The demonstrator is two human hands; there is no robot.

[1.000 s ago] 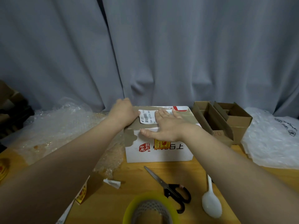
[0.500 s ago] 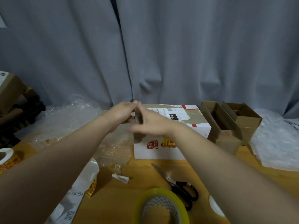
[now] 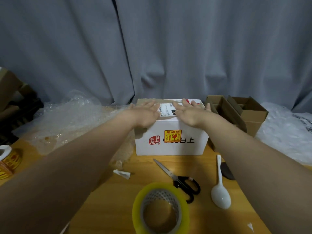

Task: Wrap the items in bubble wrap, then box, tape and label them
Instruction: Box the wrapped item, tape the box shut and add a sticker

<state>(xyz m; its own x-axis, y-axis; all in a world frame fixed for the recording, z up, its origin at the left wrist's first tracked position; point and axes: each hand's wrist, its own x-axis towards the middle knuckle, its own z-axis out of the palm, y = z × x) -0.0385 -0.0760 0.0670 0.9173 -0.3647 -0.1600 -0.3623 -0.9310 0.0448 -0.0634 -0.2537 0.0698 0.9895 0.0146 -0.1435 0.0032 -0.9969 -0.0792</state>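
On the wooden surface [image 3: 143,174], far from the viewer, the closed white box [image 3: 170,146] is flanked by bubble wrap [image 3: 70,119] at left and open cartons [image 3: 249,115] at right. The left hand [image 3: 145,114] and right hand [image 3: 189,114], joined at its left corner half a second ago, are now laid flat on the lid, fingers spread over the label [image 3: 166,109]. Labelling is judged nearly done. The tape roll [image 3: 160,208], scissors [image 3: 182,179] and spoon [image 3: 220,191] are left near, obstructing nothing.
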